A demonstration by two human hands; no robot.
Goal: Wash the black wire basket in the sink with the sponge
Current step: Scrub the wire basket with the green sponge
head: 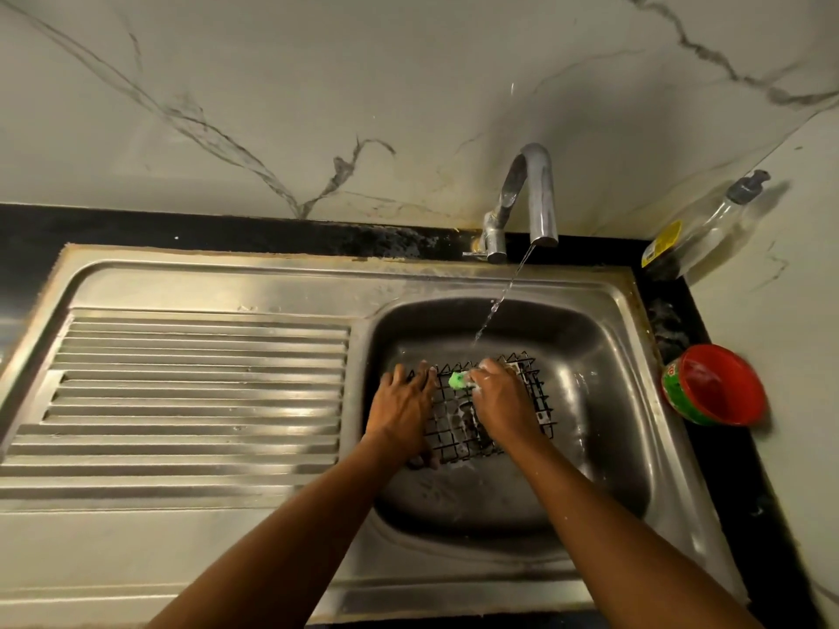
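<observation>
Right hand (499,392) grips sponge (459,380); left hand (404,401) holds basket (458,429).

Steel, wire, plastic at your sink (272,283).
Your sink is brushed stainless steel; the black wire basket (449,429) in it is coated metal; behind it the faucet (540,192) is glossy chrome; right of it sits a shiny red plastic tub (726,388).

a home kitchen is showing here: steel sink (454,283) with ribbed drainboard (195,392) sitting in a black counter (227,229), tap (538,192) running water, pump bottle (699,229) standing by the marble-veined wall (272,84).
</observation>
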